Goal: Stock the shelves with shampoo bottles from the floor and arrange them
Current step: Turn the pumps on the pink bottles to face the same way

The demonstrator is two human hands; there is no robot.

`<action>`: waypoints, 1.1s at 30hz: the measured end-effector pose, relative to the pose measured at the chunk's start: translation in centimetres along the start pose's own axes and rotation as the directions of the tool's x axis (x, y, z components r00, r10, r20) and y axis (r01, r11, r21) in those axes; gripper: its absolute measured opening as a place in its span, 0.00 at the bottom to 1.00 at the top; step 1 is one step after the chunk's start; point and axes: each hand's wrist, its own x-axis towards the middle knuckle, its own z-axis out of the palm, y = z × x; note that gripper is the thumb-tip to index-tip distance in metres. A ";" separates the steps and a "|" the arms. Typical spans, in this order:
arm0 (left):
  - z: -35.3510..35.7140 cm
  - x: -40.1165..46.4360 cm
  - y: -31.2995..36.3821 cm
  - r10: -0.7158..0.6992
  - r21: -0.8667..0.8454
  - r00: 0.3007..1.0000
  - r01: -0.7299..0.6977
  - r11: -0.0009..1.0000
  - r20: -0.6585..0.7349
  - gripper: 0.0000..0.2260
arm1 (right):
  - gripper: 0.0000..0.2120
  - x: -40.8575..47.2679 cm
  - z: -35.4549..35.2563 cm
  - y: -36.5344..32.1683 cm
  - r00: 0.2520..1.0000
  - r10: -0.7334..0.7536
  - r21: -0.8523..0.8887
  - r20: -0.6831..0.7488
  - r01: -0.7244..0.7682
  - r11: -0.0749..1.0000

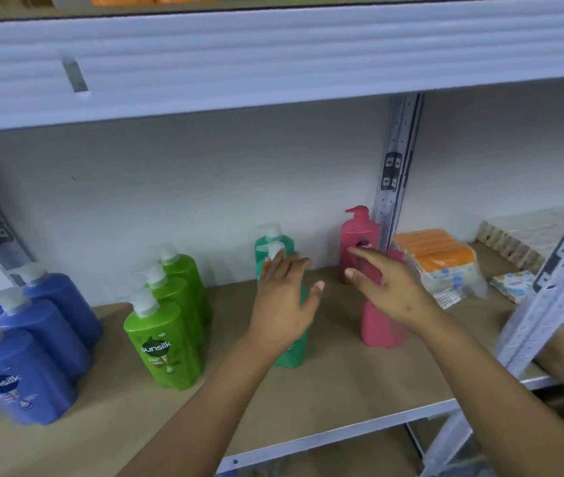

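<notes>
Head view: glossy pump-topped shampoo bottles (pixel 162 342)

At the right end of the shelf board we find an orange multipack in clear wrap (pixel 437 261), lying just beside the perforated metal upright (pixel 398 173). Behind it, a row of beige wrapped packs (pixel 511 241) stands against the white back wall (pixel 177 187). A small white-and-orange packet (pixel 512 284) lies near the slanted front post (pixel 549 297)
</notes>
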 end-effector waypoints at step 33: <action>15.2 4.8 2.9 -0.175 -0.575 0.948 0.301 0.761 0.265 0.27 | 0.26 3.1 -2.2 11.1 0.963 0.240 0.369 0.120 -0.267 0.890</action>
